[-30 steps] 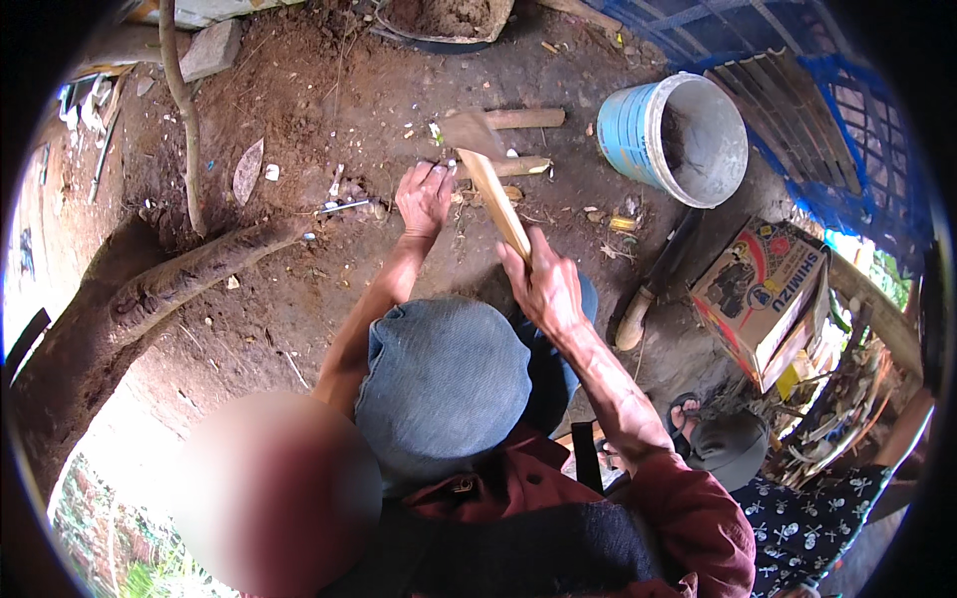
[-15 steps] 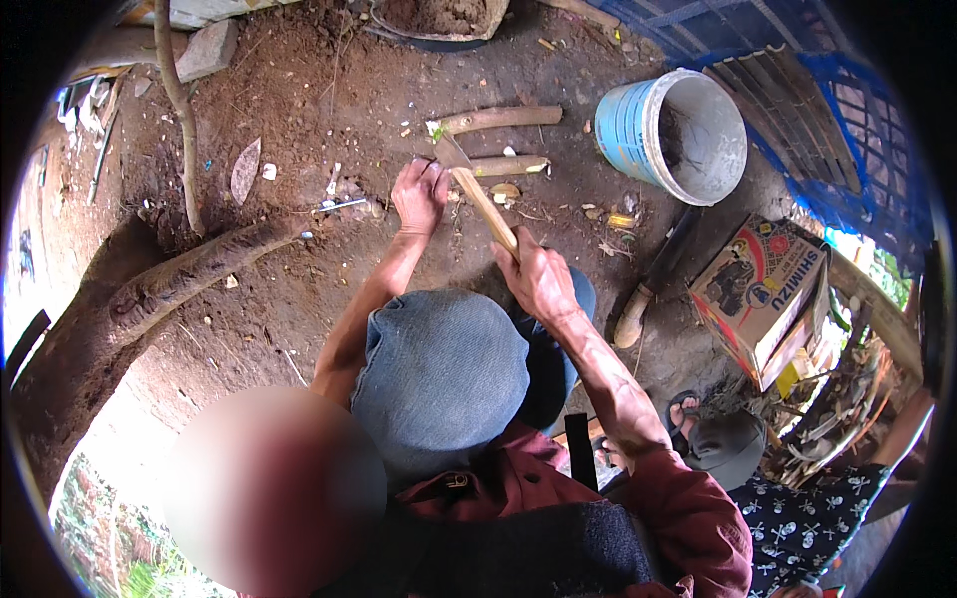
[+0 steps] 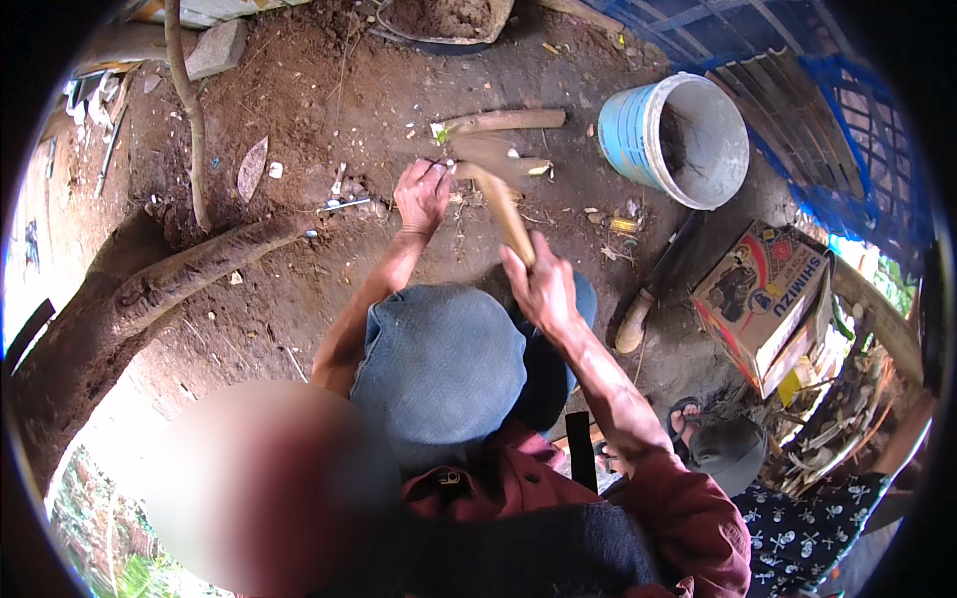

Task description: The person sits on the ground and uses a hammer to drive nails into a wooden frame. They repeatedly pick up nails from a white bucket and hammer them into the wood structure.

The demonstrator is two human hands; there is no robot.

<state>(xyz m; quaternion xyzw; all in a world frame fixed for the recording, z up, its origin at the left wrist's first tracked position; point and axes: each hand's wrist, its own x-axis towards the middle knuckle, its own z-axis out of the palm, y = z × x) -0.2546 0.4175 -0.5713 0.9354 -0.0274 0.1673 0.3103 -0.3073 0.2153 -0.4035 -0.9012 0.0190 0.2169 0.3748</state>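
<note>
The right hand (image 3: pixel 543 289) is wrapped tight round the wooden handle of a chopping tool (image 3: pixel 495 184), fingers pressed together, forearm running up from the lower right; the tool's blurred blade lies over a cut stick (image 3: pixel 503 166) on the bare dirt ground (image 3: pixel 299 110); the left hand (image 3: pixel 422 194) reaches forward on a straight arm, fingers curled down and pinching the stick's near end, pressing it to the earth; a second stick (image 3: pixel 498 123) lies just beyond; a blue bucket (image 3: pixel 678 140) stands on its side near the right; a thick root (image 3: pixel 189 274) crosses the left.
</note>
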